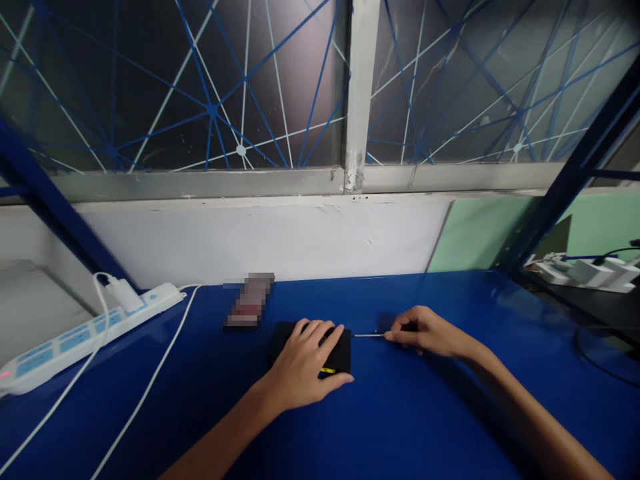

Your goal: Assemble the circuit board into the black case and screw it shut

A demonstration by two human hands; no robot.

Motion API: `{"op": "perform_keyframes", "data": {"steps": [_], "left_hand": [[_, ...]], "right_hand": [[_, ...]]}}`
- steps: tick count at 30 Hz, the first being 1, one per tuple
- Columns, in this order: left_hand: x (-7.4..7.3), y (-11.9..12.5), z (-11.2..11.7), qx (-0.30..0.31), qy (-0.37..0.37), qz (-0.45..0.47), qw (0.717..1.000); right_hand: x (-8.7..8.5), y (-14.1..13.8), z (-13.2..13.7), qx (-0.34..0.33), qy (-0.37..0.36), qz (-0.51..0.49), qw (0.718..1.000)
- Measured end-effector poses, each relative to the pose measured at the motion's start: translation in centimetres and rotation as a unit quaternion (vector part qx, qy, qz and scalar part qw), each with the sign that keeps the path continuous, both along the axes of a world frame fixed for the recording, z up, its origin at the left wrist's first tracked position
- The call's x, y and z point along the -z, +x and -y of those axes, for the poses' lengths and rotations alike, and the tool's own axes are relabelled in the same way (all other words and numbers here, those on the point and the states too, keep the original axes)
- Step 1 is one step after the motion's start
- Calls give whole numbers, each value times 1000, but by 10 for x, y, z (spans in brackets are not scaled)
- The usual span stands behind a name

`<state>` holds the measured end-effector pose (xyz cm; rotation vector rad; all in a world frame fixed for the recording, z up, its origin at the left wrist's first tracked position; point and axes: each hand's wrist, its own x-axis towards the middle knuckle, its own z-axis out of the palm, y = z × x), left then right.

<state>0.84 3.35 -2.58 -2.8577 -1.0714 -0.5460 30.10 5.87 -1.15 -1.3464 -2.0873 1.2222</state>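
My left hand (307, 363) lies over a flat black box (343, 353), its fingers across the top and the thumb along the near edge. A small yellow mark shows on the box beneath the palm. To the right, my right hand (420, 331) pinches a thin silver rod (369, 335) between thumb and fingers. The rod points left, level with the table, and its far end comes up close to the box's right side. Whether it touches the box I cannot tell. The rod's other end is hidden in my fingers.
The blue tabletop (380, 427) runs back to a white wall. Behind the box lies a blurred-out flat object (250, 301). A white power strip (85, 337) with a plugged-in charger and white cables (155, 380) occupies the left. More white plugs (590, 272) stand on a dark surface at right.
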Motion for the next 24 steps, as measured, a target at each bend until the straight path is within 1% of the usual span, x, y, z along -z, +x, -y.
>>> {"op": "perform_keyframes", "data": {"steps": [3, 5, 8, 11, 12, 15, 17, 22, 24], "left_hand": [[0, 0, 0, -2, -1, -2, 1000], [0, 0, 0, -3, 1, -2, 1000], [0, 0, 0, -5, 6, -1, 1000], [1, -1, 0, -5, 1, -8, 1000], [1, -1, -1, -5, -1, -10, 1000], [2, -1, -1, -4, -5, -12, 1000], [1, -1, -1, -4, -5, -11, 1000], [1, 0, 0, -4, -1, -9, 1000], [2, 1, -1, -12, 5, -3, 1000]], "right_hand": [[-1, 0, -1, 1, 52, 39, 998], [-1, 1, -1, 17, 79, 60, 995], [-5, 8, -2, 66, 106, 100, 987], [-10, 22, -5, 139, 142, 164, 966], [-11, 27, -6, 151, 146, 180, 961], [-12, 39, -8, 155, 130, 208, 957], [-11, 43, -10, 150, 120, 210, 959], [-7, 38, -11, 135, 141, 214, 957], [-7, 36, -11, 128, 143, 213, 958]]}}
